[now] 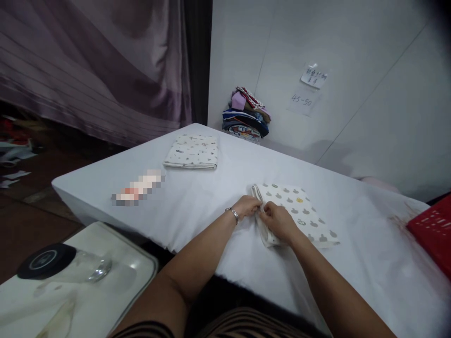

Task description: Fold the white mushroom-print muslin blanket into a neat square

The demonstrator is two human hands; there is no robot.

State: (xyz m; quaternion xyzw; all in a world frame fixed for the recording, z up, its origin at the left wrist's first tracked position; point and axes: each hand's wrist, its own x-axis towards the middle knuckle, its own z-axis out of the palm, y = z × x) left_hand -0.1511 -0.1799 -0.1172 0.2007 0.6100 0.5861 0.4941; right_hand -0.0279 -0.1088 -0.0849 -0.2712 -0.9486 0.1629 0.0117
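Observation:
A folded white cloth (pixel 292 206) printed with grey apple-like shapes and a yellow one lies on the white-covered table (pixel 197 206). Both of my hands are at its left folded edge. My left hand (pixel 246 206), with a silver bracelet at the wrist, pinches the layers near the far end of that edge. Close beside it, my right hand (pixel 278 219) has its fingers curled onto the same edge, partly over the cloth. The fingertips of both hands are partly hidden. Farther back lies a second folded white cloth (pixel 193 151) with a small scattered print.
A blurred-out item (pixel 139 188) lies on the table's left part. A clear bottle with a black lid (pixel 47 260) rests on a white surface at lower left. Folded clothes (pixel 246 115) are stacked by the wall. A red basket (pixel 433 234) stands at the right edge.

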